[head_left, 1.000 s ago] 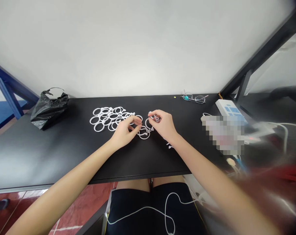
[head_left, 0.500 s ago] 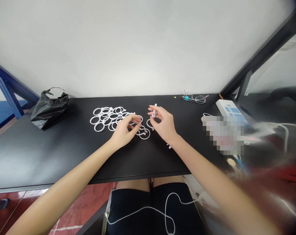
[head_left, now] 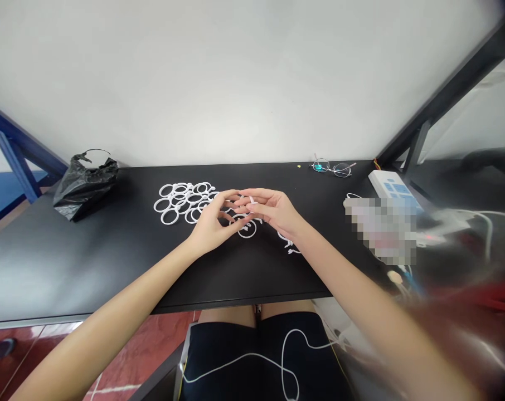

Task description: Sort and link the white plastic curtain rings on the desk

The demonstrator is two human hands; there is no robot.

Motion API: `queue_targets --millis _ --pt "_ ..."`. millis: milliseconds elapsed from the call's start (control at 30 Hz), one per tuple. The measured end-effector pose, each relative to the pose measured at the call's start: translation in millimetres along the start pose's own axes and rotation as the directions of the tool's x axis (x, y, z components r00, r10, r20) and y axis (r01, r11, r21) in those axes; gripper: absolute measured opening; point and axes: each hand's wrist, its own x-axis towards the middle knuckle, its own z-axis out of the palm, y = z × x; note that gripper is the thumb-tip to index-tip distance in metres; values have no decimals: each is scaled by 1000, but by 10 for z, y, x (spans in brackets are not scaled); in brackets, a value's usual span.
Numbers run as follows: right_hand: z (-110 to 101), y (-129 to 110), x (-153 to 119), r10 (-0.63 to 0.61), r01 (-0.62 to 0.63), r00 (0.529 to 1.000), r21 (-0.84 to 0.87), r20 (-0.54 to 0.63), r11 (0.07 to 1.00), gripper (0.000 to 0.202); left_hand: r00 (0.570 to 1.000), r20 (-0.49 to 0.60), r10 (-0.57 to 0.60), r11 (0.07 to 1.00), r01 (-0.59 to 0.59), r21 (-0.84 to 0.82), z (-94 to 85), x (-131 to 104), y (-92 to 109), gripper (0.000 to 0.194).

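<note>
On my feed, the black tabletop [head_left: 122,262] runs back to a pale wall [head_left: 236,83], and its front edge lies well apart from both hands, so I have a broad dark stretch on the near side. To the left I'd have room as far as the black plastic bag [head_left: 85,189]; on the far right, the eyeglasses [head_left: 341,170] by the wall and the white-and-blue box [head_left: 397,189] narrow my space. The white rings [head_left: 169,216] lie overlapping in a cluster left of centre, thin and round, several with small knobs on the rim. A loose white ring [head_left: 247,236] lies just below the meeting fingertips, and small white pieces [head_left: 292,251] sit by the right wrist. My right hand [head_left: 281,214] reaches in palm-inward, thumb and forefinger pinching a small white part [head_left: 253,200] above the table, its shape mostly covered. My left hand [head_left: 209,227] curves toward it, thumb apart from the bent fingers at the base, tips overlapping the right's; I can't tell whether they grip anything.
</note>
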Motion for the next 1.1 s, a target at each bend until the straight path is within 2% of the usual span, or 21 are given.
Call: queue_targets --millis 133,233,400,533,700,900,1100 --pt "-20 -22 -9 87 -96 991 80 100 992 34 1000 15 12 996 -10 -86 3 -17 20 57" --pt "-17 -14 -7 102 -112 990 103 102 988 32 1000 7 -24 995 25 -95 6 -26 13 54" --pt "-7 -8 -9 74 -78 994 37 79 996 35 993 16 -119 984 120 -130 6 -32 -37 60" --pt "6 6 -9 17 -18 1000 -124 -9 992 35 989 12 -151 966 150 -211 4 -16 -57 51" --pt "15 74 14 -147 111 979 -239 -138 965 31 980 63 -190 931 200 -307 -17 19 -30 45" --pt "31 104 -1 -248 208 961 -274 -121 939 27 939 210 -271 890 328 -316 -73 52 -3 48" --pt "65 100 -26 -269 234 957 -268 -104 935 28 925 233 -299 870 364 -332 -97 54 -15 48"
